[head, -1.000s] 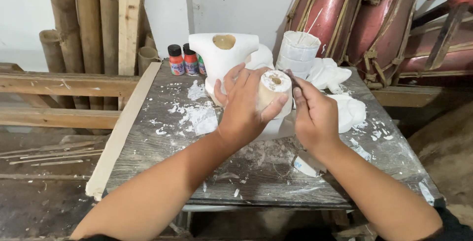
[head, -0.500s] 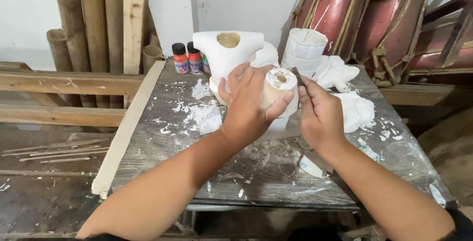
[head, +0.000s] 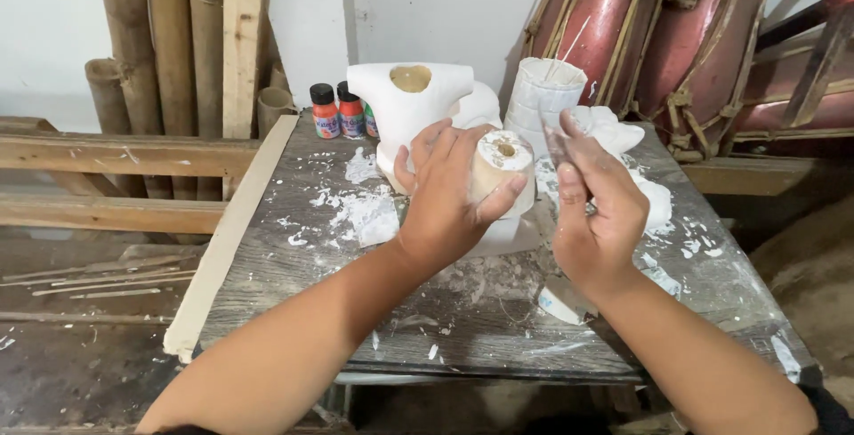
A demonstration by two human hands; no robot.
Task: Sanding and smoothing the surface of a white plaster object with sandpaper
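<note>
My left hand (head: 445, 204) is wrapped around a tan cylindrical piece (head: 498, 164) whose top is capped with white plaster and has a small hole in the middle. It holds the piece upright above the worn grey table (head: 480, 319). My right hand (head: 596, 217) is just to the right of it, fingers closed on a thin, blurred blade-like tool (head: 549, 137) that points up beside the piece. I cannot tell whether the tool touches the cylinder. White plaster dust coats both hands.
Behind the hands stand a white plaster mould (head: 405, 106), small paint bottles (head: 338, 110) and a white tub with a stick (head: 544, 92). White plaster lumps (head: 627, 132) lie at the right. Red drums (head: 614, 26), bamboo poles (head: 151, 44) and a plank (head: 227, 230) surround the table.
The right hand has drawn the tool off the cylinder's top and lifted it slightly to the right. The left hand keeps its hold on the piece. The camera view has shifted a little.
</note>
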